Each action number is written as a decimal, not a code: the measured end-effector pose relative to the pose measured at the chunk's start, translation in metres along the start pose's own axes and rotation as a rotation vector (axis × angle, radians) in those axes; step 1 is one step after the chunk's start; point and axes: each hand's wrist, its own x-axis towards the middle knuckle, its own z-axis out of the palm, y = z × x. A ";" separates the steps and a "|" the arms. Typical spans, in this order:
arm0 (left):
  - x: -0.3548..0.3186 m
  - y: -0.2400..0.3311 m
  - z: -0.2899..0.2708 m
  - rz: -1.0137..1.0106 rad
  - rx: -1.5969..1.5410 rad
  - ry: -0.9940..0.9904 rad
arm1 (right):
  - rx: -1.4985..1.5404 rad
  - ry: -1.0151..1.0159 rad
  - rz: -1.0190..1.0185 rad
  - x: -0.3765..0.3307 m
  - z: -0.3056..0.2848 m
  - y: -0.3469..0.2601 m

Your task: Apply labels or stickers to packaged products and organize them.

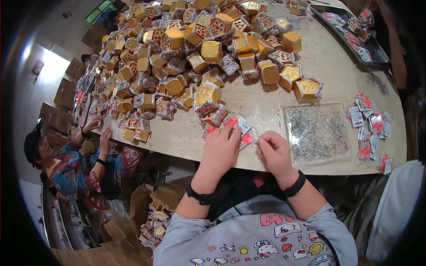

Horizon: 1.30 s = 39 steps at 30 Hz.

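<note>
My left hand [220, 150] lies over a small bunch of red, white and grey cardboard tags [245, 141] near the table's front edge, its fingers closed on them. Just right of these tags, my right hand [275, 153] is closed in a pinch. Something thin and pale shows at its fingertips, too small to name. Beyond the left hand stands a small house-shaped ornament [207, 97] with a gold base and a speckled, snowy-looking roof. To the right of my right hand, a clear shallow tray [347, 116] holds many thin metal wire hooks [313, 131].
A big heap of similar ornaments [175, 40] covers the table's far left and middle. More tags [375, 119] lie at the right, below a black tray [377, 57]. A person [73, 173] works at the left. An open cardboard box [137, 208] with ornaments stands beside me.
</note>
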 end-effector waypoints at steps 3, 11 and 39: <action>0.006 0.004 -0.008 0.017 0.093 0.014 | -0.001 0.007 -0.026 0.001 0.000 0.003; -0.005 -0.009 -0.013 0.023 -0.081 0.117 | -0.021 0.042 0.032 0.003 0.001 0.004; 0.010 -0.012 0.001 0.240 0.079 0.116 | -0.451 -0.027 -0.370 -0.013 0.005 -0.025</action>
